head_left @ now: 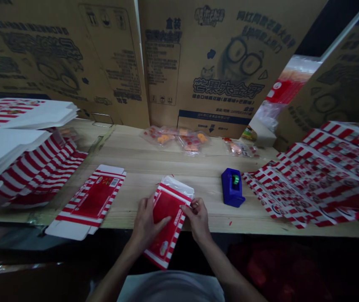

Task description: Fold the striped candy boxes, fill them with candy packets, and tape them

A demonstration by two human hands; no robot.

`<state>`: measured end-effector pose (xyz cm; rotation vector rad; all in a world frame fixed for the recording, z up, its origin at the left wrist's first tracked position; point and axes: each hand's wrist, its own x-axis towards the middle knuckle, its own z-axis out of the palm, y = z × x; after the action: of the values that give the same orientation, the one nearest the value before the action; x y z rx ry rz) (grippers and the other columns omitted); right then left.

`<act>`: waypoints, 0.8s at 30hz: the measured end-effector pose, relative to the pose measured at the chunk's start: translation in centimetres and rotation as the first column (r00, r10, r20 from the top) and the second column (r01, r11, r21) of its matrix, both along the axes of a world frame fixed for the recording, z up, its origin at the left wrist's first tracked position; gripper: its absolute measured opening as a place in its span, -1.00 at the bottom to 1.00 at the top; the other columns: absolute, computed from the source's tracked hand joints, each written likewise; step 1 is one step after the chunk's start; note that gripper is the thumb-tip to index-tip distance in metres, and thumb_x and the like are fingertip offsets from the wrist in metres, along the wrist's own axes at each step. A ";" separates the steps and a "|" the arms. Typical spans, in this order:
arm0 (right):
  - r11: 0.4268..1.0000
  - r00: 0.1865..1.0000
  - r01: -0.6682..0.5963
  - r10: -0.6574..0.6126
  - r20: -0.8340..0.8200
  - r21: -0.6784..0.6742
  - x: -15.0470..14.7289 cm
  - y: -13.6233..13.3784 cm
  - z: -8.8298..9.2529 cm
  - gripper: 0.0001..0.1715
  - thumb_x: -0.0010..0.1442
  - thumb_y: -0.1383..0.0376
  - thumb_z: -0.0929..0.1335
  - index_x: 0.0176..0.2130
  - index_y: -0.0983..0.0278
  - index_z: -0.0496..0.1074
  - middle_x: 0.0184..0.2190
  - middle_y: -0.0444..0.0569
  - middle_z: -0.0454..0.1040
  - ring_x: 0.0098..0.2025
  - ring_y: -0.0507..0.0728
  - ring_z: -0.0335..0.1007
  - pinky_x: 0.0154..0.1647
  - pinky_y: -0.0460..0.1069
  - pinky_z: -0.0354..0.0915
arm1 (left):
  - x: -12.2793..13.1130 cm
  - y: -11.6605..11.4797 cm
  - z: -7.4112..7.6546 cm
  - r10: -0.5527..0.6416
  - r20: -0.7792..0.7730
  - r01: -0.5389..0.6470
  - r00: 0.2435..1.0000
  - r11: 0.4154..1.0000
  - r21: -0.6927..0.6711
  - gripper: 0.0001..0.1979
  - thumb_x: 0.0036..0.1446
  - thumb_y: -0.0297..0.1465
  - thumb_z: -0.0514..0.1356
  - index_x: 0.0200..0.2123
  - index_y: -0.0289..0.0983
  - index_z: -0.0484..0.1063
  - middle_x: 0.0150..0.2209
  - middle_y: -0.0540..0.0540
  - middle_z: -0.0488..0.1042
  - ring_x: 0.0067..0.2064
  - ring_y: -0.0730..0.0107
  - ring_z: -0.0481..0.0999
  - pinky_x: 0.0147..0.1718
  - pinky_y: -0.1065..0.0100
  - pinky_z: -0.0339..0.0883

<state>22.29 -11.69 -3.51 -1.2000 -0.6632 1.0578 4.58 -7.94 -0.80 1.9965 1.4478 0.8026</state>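
A red and white striped carton [169, 209] is between my two hands at the front edge of the table, tilted, its far end open with a white flap and some clear plastic showing. My left hand [146, 224] grips the carton's left side, thumb lying across its red face. At the upper right edge my right hand [198, 218] pinches the carton near the open end, thumb on top. Left of my hands lies another flat red and white carton [95, 197], flaps out. To the right stands a blue tape dispenser [232, 188] with a green roll.
Piles of striped cartons stand at the left [37, 167] and right [321, 176]. Clear packets with orange pieces [192, 140] lie along the back. Large cardboard boxes [204, 63] wall off the far side. A wire loop [102, 119] sits at the back left.
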 end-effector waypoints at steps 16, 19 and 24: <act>0.975 0.867 -0.218 0.212 0.450 -0.039 2.4 -3.4 -0.7 -0.71 0.17 0.18 0.35 -0.10 0.20 0.41 -0.19 -0.06 0.49 -0.17 0.14 0.42 -0.15 -0.03 0.33 | -2.0 -2.4 -2.2 -0.105 0.577 0.366 0.810 0.859 -0.359 -0.35 -0.02 -0.17 0.31 0.11 -0.22 0.20 0.01 -0.17 0.42 -0.03 0.18 0.47 -0.04 0.21 0.39; 0.958 0.813 -0.284 0.258 0.522 -0.031 2.5 -3.3 -0.9 -0.83 0.24 0.20 0.29 -0.24 0.22 0.43 -0.34 -0.10 0.45 -0.29 0.10 0.38 -0.24 -0.06 0.28 | -1.9 -2.4 -2.4 -0.143 0.479 0.325 0.866 0.890 -0.321 -0.60 0.05 -0.18 0.26 -0.11 -0.26 0.31 -0.22 -0.07 0.46 -0.22 0.31 0.46 -0.20 0.32 0.39; 0.950 0.787 -0.304 0.212 0.580 0.066 2.7 -2.9 -0.2 -0.78 0.27 0.27 0.26 -0.40 0.23 0.39 -0.32 -0.07 0.40 -0.22 0.10 0.34 -0.17 -0.04 0.23 | -1.4 -1.6 -1.7 -0.126 0.502 0.252 0.855 0.949 -0.191 -0.77 0.19 -0.26 0.12 -0.44 -0.28 0.33 -0.33 -0.04 0.38 -0.27 0.38 0.39 -0.24 0.38 0.28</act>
<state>24.98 -14.61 -3.70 -1.3159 -1.3907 0.8404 3.17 -9.53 -2.51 1.5672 0.9838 0.9012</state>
